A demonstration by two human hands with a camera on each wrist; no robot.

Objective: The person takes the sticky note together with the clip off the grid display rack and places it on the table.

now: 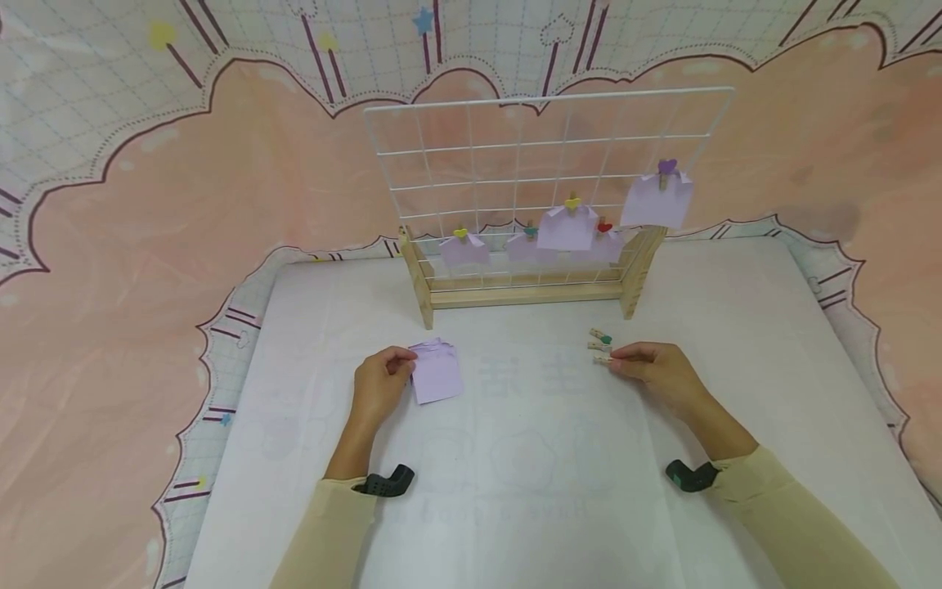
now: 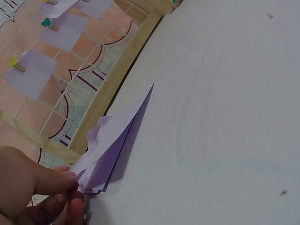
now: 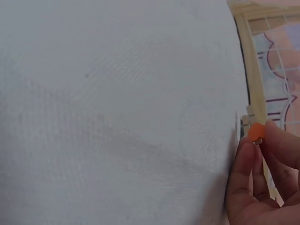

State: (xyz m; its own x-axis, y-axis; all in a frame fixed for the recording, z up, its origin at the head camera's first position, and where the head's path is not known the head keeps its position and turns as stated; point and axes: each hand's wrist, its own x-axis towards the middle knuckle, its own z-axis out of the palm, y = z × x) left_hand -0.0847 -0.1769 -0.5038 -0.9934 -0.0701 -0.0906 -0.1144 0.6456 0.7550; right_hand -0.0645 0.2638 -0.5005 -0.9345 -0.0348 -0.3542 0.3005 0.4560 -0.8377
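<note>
My left hand [image 1: 380, 380] pinches the left edge of a purple paper sheet [image 2: 117, 136], lifting it at an angle from a small stack [image 1: 437, 374]. In the right wrist view an orange-topped mini clothespin [image 3: 256, 132] sits between the thumb and fingers of my right hand [image 1: 657, 372]. Two more clothespins, one with a green top [image 1: 601, 336], lie on the table just beyond those fingertips. Behind both hands stands a white wire grid rack [image 1: 515, 168] on a wooden base. Several purple sheets hang from it by heart-topped clothespins, among them one with a purple heart [image 1: 666, 167].
The rack's wooden feet [image 1: 421, 286] stand at the back of the white tabletop [image 1: 530, 491]. A patterned orange and white cloth [image 1: 110, 352] surrounds the table. Each wrist wears a black strap-on device [image 1: 390, 481].
</note>
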